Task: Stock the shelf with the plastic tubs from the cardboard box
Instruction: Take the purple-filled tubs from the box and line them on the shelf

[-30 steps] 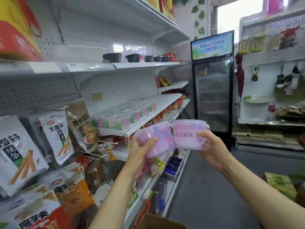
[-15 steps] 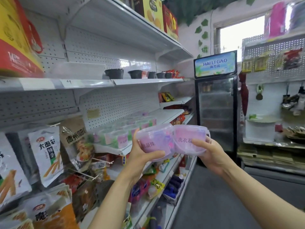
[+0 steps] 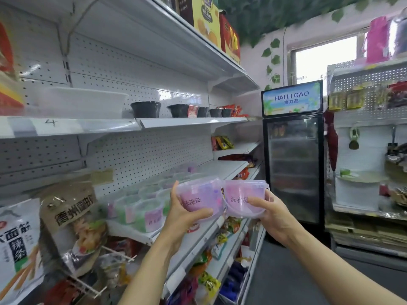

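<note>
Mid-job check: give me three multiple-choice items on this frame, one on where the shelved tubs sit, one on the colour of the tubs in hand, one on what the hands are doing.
1. The tubs already stocked stand
A. on the shelf with the black bowls
B. on the shelf below it, left of the hands
C. inside the fridge

2. The two tubs in hand look
A. pink-purple
B. green
C. black

3. The hands are
A. both empty
B. sharing one tub
C. each holding a tub

Answers:
1 B: the stocked tubs stand in rows on the lower shelf, under the black bowls.
2 A: the left tub and right tub are translucent pink-purple.
3 C: the left hand grips one tub, the right hand the other, side by side.
</note>
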`<state>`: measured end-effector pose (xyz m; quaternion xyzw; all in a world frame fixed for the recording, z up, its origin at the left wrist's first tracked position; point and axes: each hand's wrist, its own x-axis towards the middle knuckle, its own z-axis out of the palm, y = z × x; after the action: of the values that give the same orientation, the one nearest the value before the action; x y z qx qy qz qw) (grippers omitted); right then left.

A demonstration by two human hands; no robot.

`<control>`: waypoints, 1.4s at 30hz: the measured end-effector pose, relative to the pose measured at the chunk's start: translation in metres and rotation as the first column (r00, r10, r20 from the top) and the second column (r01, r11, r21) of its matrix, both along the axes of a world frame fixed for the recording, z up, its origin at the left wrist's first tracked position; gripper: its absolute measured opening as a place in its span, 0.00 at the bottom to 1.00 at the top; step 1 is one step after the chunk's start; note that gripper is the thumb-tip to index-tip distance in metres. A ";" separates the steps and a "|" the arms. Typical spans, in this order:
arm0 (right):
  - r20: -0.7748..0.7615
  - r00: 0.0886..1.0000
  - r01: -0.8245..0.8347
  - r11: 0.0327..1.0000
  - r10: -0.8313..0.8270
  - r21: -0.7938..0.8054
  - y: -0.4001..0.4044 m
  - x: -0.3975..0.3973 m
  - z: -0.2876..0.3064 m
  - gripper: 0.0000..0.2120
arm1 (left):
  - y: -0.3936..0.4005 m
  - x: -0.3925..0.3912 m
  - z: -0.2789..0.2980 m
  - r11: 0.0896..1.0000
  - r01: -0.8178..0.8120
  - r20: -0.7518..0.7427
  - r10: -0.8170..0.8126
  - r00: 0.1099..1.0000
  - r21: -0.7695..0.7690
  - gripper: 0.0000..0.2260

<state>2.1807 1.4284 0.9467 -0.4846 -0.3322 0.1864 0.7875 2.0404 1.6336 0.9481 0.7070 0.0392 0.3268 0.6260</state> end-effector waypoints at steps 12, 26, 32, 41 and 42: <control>0.007 1.000 -0.006 1.000 0.006 0.014 0.031 0.121 -0.029 0.35 | 0.028 0.117 -0.037 0.998 -0.062 0.008 0.062 0.998 0.003 0.58; 0.012 0.984 -0.177 0.984 0.176 0.008 0.033 0.396 -0.025 0.34 | 0.023 0.382 -0.051 0.981 -0.192 -0.056 0.191 0.980 -0.014 0.52; -0.051 0.974 -0.221 0.975 0.220 0.000 0.076 0.472 -0.038 0.34 | 0.050 0.444 -0.054 0.958 -0.286 -0.077 0.283 0.956 -0.022 0.52; -0.099 0.953 -0.288 0.958 0.286 -0.006 0.201 0.589 -0.040 0.34 | 0.130 0.524 -0.056 0.890 -0.455 -0.006 0.455 0.890 -0.010 0.50; -0.097 0.951 -0.298 0.954 0.295 -0.023 0.216 0.599 -0.041 0.36 | 0.139 0.532 -0.057 0.876 -0.482 -0.012 0.482 0.876 -0.013 0.51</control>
<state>2.7794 1.6447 0.9057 -0.4349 -0.3609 0.3310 0.7557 2.5726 1.7729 0.8911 0.6715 0.2189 0.4691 0.5302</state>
